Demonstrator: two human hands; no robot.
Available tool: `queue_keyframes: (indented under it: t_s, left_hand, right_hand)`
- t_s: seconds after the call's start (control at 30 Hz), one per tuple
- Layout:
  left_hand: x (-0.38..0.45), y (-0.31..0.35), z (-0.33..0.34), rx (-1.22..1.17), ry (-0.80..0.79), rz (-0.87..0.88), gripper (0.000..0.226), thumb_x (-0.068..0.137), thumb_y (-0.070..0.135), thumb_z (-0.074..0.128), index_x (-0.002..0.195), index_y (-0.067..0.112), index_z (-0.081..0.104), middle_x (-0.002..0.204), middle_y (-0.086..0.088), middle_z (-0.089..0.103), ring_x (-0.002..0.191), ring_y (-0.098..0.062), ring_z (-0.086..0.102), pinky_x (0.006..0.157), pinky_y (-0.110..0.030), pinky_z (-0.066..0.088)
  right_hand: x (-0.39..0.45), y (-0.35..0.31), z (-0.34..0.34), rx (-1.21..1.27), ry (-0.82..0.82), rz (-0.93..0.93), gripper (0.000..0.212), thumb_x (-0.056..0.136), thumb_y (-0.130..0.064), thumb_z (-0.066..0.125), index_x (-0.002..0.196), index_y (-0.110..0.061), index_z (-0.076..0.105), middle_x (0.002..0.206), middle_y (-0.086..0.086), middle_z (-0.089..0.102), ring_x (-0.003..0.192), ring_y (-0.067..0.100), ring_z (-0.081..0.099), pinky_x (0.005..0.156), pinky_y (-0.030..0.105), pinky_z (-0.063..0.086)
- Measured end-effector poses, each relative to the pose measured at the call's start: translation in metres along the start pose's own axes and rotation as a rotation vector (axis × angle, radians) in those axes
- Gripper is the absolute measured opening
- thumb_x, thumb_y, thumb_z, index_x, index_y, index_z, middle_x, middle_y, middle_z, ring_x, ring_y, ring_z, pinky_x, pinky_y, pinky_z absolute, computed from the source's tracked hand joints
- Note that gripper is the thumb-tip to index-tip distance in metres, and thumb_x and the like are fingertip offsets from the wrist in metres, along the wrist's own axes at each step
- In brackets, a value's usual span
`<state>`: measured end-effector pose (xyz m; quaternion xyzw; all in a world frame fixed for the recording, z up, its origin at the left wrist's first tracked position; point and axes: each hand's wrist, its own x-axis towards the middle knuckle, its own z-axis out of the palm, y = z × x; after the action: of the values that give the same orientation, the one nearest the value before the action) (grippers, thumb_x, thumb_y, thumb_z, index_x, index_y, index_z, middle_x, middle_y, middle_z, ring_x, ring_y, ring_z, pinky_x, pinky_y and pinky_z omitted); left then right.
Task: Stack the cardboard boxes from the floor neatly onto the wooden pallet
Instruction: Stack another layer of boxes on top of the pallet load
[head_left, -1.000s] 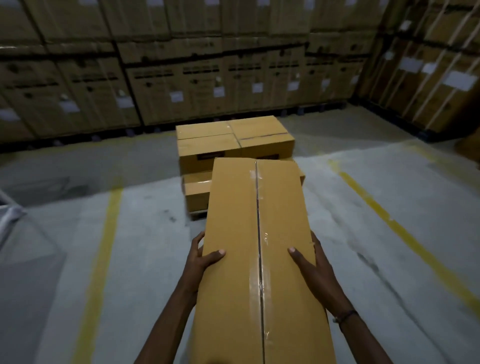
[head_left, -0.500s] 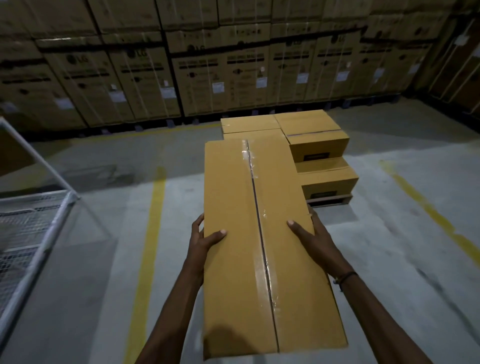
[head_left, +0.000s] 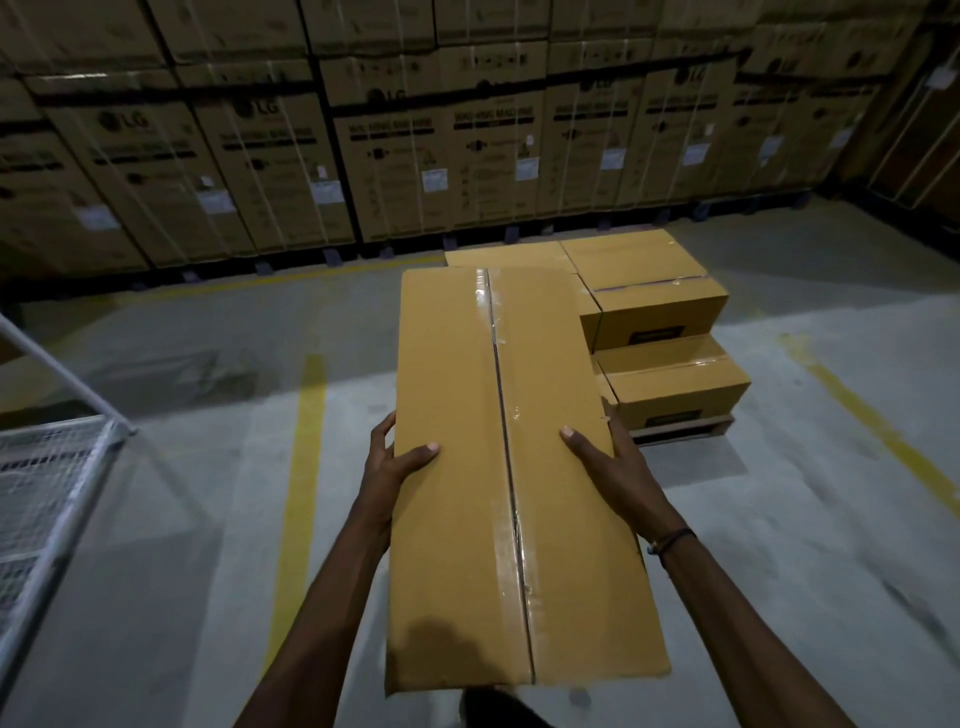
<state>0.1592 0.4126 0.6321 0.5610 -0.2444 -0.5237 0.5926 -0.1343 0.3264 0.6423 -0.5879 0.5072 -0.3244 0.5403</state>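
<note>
1. Both hands carried the long cardboard box (head_left: 498, 467) off the floor: the left hand (head_left: 387, 467) clasped its left edge, thumb laid flat on the top face and fingers curled round the side, while the right hand (head_left: 618, 467) clasped the right edge in the same way, thumb on top and fingers hidden beyond the edge.
2. Compared with half a second earlier, the grip was unchanged (thumbs at the same spots beside the taped seam), but the stacked boxes (head_left: 654, 291) had slid further to the right of the right hand and looked nearer, and the held box's far end now covered more of the stack's left part.
3. Against the frame a second earlier, the stack had gone from straight beyond the hands to beyond and right of the right hand, and a white wire-mesh cage (head_left: 47, 493) had come in well to the left of the left hand.
4. Both forearms reached forward and slightly inward, wrists roughly level, with a dark wristband (head_left: 670, 540) on the right wrist.
5. Beyond the right hand's fingertips, the wooden pallet (head_left: 685, 428) showed as a low edge under the stack's near box.
6. A yellow floor line (head_left: 304, 467) ran left of the left hand; large strapped cartons (head_left: 415, 156) lined the far wall.
</note>
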Motion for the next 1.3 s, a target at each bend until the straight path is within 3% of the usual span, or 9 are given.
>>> queue_keyframes:
  t_s: [0.17,0.37,0.5,0.6,0.73,1.0,1.07,1.17,1.3]
  left_hand:
    - [0.102,0.042,-0.008,0.017,-0.013,-0.014,0.084,0.071,0.026,0.085,0.145,0.035,0.045,0.129,-0.006,0.069,0.106,-0.034,0.073,0.083,-0.054,0.061]
    - [0.202,0.079,-0.021,0.056,-0.053,-0.031,0.088,0.073,0.031,0.084,0.150,0.035,0.041,0.132,-0.002,0.066,0.109,-0.031,0.073,0.091,-0.056,0.060]
    - [0.267,0.097,-0.036,0.100,-0.098,-0.060,0.089,0.074,0.036,0.085,0.151,0.037,0.040,0.134,-0.003,0.066,0.113,-0.032,0.071,0.096,-0.060,0.057]
    - [0.318,0.110,-0.047,0.136,-0.151,-0.079,0.089,0.073,0.038,0.086,0.150,0.038,0.041,0.135,-0.003,0.065,0.113,-0.032,0.071,0.097,-0.060,0.056]
    - [0.390,0.135,-0.061,0.205,-0.259,-0.079,0.089,0.074,0.039,0.082,0.151,0.036,0.039,0.135,0.001,0.062,0.115,-0.030,0.069,0.096,-0.057,0.057]
    - [0.522,0.180,-0.074,0.381,-0.553,-0.087,0.092,0.075,0.045,0.082,0.155,0.038,0.036,0.140,0.005,0.058,0.117,-0.023,0.067,0.090,-0.045,0.060]
    - [0.549,0.186,-0.068,0.429,-0.637,-0.109,0.093,0.074,0.050,0.085,0.154,0.042,0.037,0.145,0.003,0.057,0.121,-0.024,0.066,0.094,-0.050,0.059]
    - [0.585,0.190,-0.047,0.515,-0.714,-0.170,0.103,0.065,0.062,0.091,0.150,0.055,0.034,0.159,0.006,0.040,0.135,-0.029,0.053,0.105,-0.060,0.050]
    - [0.628,0.185,-0.005,0.602,-0.850,-0.174,0.095,0.056,0.071,0.091,0.135,0.073,0.039,0.163,-0.004,0.037,0.139,-0.032,0.050,0.106,-0.060,0.049]
  right_hand:
    - [0.096,-0.025,0.023,0.041,0.018,0.007,0.097,0.075,-0.075,0.072,0.157,-0.050,0.025,0.146,-0.012,0.051,0.130,0.017,0.057,0.105,0.053,0.054]
    - [0.190,-0.054,0.049,0.062,0.043,0.000,0.068,0.094,-0.051,0.071,0.151,-0.053,0.032,0.139,-0.017,0.057,0.125,0.014,0.062,0.100,0.045,0.058]
    - [0.239,-0.062,0.068,0.045,0.094,0.016,0.080,0.089,-0.063,0.073,0.155,-0.054,0.029,0.145,-0.014,0.056,0.127,0.014,0.061,0.102,0.050,0.057]
    - [0.272,-0.065,0.088,0.058,0.148,0.028,0.079,0.090,-0.061,0.073,0.156,-0.053,0.030,0.144,-0.015,0.056,0.127,0.013,0.061,0.103,0.050,0.056]
    - [0.312,-0.073,0.124,0.099,0.257,0.045,0.075,0.094,-0.051,0.071,0.157,-0.049,0.030,0.142,-0.018,0.055,0.128,0.012,0.059,0.102,0.044,0.056]
    - [0.361,-0.086,0.195,0.173,0.563,0.114,0.088,0.085,-0.069,0.073,0.158,-0.052,0.027,0.150,-0.017,0.052,0.134,0.013,0.055,0.110,0.051,0.051]
    - [0.366,-0.087,0.205,0.195,0.650,0.148,0.088,0.081,-0.073,0.074,0.155,-0.055,0.030,0.148,-0.018,0.053,0.135,0.015,0.055,0.111,0.052,0.050]
    - [0.376,-0.082,0.211,0.222,0.769,0.218,0.094,0.075,-0.081,0.074,0.154,-0.059,0.028,0.156,-0.011,0.050,0.138,0.021,0.055,0.109,0.058,0.050]
    - [0.392,-0.076,0.210,0.237,0.894,0.215,0.088,0.079,-0.079,0.072,0.154,-0.053,0.034,0.144,-0.013,0.060,0.126,0.018,0.064,0.104,0.054,0.056]
